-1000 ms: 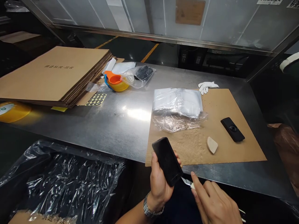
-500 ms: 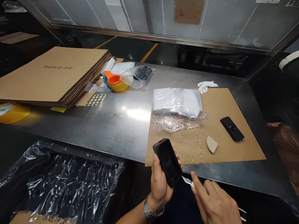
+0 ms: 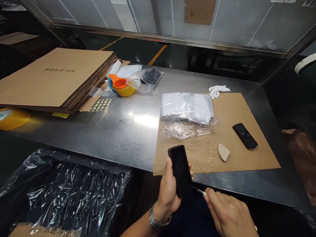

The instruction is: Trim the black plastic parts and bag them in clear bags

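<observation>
My left hand [image 3: 170,187], with a metal watch at its wrist, is wrapped round a black rectangular case [image 3: 181,171] and tilts it upright over the bench's front edge. A small thin-bladed knife [image 3: 199,191] with a pale handle is pinched in my right hand [image 3: 228,210]. Its blade tip is at the case's lower right corner; whether it touches cannot be made out. A second black case [image 3: 245,135], showing a round ring, lies at the right on a cardboard sheet [image 3: 247,112]. Left of that case is a beige wedge-shaped pad [image 3: 223,152].
Clear plastic bags [image 3: 187,108] lie on the sheet, near a white glove [image 3: 218,90]. Flat cardboard [image 3: 74,75] is stacked at the left of the metal bench [image 3: 118,138]. Orange and yellow cups [image 3: 122,86] stand behind a sticker sheet [image 3: 100,105]. A plastic-lined bin [image 3: 74,194] is lower left.
The case has turned in my left hand and shifted slightly right, so its inside faces me differently. My right hand has rolled, and the knife blade now appears edge-on.
</observation>
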`<state>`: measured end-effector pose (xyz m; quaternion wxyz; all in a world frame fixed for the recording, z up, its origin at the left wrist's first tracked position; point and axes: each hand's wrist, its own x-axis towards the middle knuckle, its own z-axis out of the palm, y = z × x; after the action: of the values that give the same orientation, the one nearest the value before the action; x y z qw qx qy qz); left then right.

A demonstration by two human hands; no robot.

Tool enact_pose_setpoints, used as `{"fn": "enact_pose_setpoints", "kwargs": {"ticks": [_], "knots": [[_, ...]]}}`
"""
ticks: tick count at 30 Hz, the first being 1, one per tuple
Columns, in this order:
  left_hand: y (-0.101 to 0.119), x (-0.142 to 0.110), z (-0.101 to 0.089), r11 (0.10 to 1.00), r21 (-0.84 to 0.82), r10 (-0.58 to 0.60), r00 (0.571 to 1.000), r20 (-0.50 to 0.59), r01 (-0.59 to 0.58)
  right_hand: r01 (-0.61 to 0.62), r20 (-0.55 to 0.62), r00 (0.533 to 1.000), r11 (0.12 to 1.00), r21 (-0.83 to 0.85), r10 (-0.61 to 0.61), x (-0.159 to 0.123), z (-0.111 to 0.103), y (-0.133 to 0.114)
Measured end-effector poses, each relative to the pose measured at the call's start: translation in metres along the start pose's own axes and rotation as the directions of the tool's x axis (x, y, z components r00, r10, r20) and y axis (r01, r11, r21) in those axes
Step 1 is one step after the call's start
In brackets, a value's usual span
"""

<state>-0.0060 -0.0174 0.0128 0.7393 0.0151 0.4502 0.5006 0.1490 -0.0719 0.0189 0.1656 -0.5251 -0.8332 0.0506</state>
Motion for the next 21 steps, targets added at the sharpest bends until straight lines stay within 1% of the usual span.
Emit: {"fn": "enact_pose_setpoints", "kwargs": {"ticks": [6, 12, 18, 21], "knots": [[-0.0008, 0.0006, 0.0001, 0.999, 0.036, -0.014, 1.0, 0.007, 0.014, 0.017, 0.045, 0.999, 0.997, -0.072, -0.013, -0.0022, 0.0009, 0.0011], [-0.0043, 0.0018, 0.0007, 0.995, 0.1, 0.026, 0.999, -0.034, -0.023, 0.003, 0.089, 0.996, 0.994, -0.11, 0.006, -0.0051, 0.0042, 0.0032], [-0.0073, 0.0014, 0.0013, 0.986, 0.149, 0.078, 0.997, -0.027, -0.074, -0.021, 0.126, 0.991, 0.993, -0.12, 0.036, -0.0056, 0.0067, 0.0036], [-0.0094, 0.0011, 0.0003, 0.983, 0.166, 0.092, 0.995, -0.043, -0.083, -0.032, 0.154, 0.987, 0.994, -0.107, 0.049, -0.008, 0.0084, 0.0037]]}}
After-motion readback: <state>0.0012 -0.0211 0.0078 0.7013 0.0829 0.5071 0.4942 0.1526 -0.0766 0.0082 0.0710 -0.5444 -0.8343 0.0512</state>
